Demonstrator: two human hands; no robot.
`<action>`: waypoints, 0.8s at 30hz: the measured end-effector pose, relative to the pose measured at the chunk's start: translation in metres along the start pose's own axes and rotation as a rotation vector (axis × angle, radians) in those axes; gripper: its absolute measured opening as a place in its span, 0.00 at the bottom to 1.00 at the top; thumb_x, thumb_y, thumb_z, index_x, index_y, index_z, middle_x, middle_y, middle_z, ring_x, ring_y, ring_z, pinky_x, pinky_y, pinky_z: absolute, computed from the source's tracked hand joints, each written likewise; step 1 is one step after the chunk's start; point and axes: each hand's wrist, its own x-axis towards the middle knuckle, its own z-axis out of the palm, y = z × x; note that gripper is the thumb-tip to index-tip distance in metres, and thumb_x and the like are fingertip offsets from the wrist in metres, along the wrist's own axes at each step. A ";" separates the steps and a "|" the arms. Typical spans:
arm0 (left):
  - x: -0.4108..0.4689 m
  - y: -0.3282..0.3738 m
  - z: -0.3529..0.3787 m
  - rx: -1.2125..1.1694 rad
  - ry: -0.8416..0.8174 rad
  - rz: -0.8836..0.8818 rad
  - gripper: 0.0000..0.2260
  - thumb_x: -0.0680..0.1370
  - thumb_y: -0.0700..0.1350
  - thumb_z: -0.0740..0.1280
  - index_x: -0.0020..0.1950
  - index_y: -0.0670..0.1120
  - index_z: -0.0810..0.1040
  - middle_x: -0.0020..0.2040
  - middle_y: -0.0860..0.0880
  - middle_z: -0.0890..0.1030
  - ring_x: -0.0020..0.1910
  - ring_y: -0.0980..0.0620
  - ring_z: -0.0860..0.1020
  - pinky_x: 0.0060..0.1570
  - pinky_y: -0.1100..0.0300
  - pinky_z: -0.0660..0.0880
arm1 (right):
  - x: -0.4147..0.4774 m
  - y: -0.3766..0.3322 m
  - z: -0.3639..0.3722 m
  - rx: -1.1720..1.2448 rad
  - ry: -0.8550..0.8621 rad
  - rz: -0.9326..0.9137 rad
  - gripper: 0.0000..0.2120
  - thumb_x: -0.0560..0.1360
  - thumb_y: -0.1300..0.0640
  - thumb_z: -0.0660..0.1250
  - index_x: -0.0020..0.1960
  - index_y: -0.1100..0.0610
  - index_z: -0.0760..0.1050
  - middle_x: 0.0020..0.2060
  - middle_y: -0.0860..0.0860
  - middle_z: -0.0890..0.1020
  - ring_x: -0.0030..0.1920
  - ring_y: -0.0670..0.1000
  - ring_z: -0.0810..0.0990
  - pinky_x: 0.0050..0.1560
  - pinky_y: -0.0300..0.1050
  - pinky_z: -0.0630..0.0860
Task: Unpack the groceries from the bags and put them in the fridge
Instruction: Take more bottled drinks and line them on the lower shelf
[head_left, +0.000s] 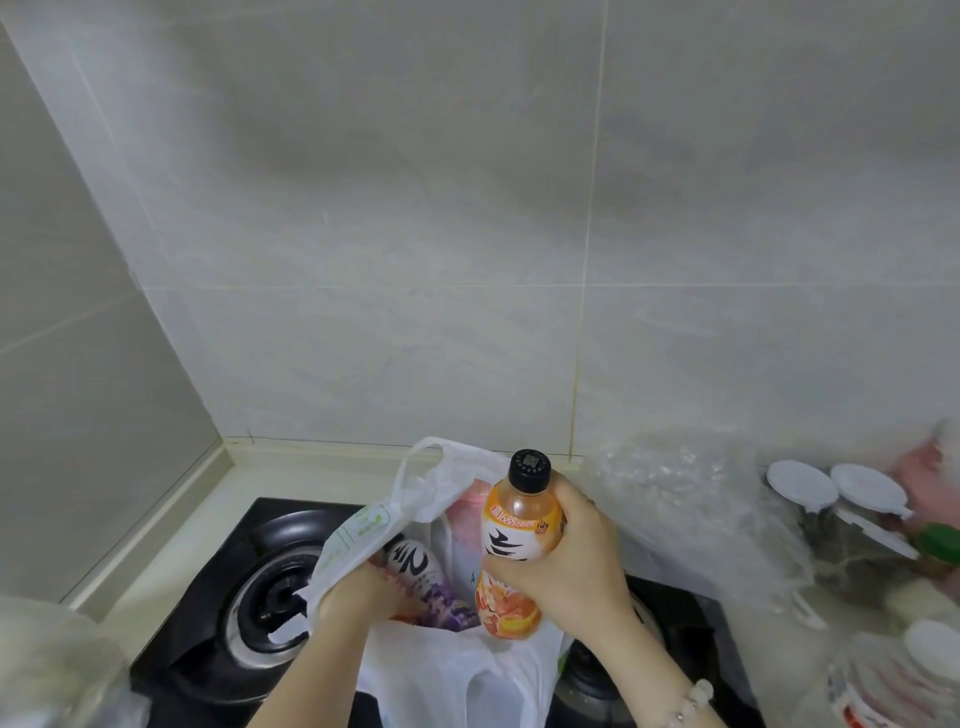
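Two hands at the bag; what does the right hand (561, 566) have?

It grips an orange drink bottle with a black cap and a white-and-orange label (519, 540); the fingers curl round the label's middle, the thumb presses the near side; the bottle stands almost upright, its base just above the mouth of the white plastic carrier bag (457, 670).

And the left hand (363, 587)?

It reaches into that bag from the left; the bag's rim drapes over its back; the fingers lie against a second bottle with a white-and-purple label (421, 577), which leans inside the bag; whether they close round it, I cannot tell.

Anything else in the bag?

One pale pink packet (470, 519), upright behind both bottles, just beside the orange one.

Where does the bag sit?

On a black gas hob (249, 582), between its two burners; the hob is set into a pale counter (171, 545) below a grey tiled wall (415, 234).

What lies to the right?

A crumpled clear plastic bag (675, 499) near the orange bottle; beyond it, jars with white lids (802, 486) and something with a green cap (940, 540), too blurred to name; a pale beaded bracelet (691, 701) circles the right wrist.
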 end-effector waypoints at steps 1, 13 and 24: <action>-0.001 -0.002 0.001 -0.003 -0.023 -0.011 0.43 0.70 0.65 0.67 0.76 0.46 0.52 0.73 0.47 0.63 0.72 0.47 0.62 0.70 0.56 0.60 | 0.000 0.001 0.000 -0.006 -0.013 0.000 0.39 0.49 0.43 0.77 0.59 0.42 0.73 0.50 0.39 0.80 0.52 0.43 0.79 0.54 0.48 0.78; -0.004 -0.012 0.011 -0.265 0.031 -0.074 0.41 0.66 0.59 0.74 0.73 0.47 0.61 0.70 0.46 0.67 0.69 0.47 0.65 0.67 0.57 0.63 | -0.004 0.007 0.001 -0.034 -0.030 -0.024 0.38 0.52 0.47 0.81 0.59 0.38 0.71 0.52 0.37 0.79 0.54 0.42 0.77 0.56 0.46 0.77; -0.016 -0.011 0.008 -0.356 0.119 -0.025 0.40 0.58 0.61 0.76 0.67 0.51 0.70 0.61 0.50 0.76 0.61 0.49 0.74 0.58 0.58 0.71 | -0.006 0.010 0.008 -0.087 -0.047 -0.027 0.39 0.51 0.44 0.79 0.59 0.37 0.70 0.51 0.38 0.79 0.52 0.41 0.78 0.55 0.43 0.77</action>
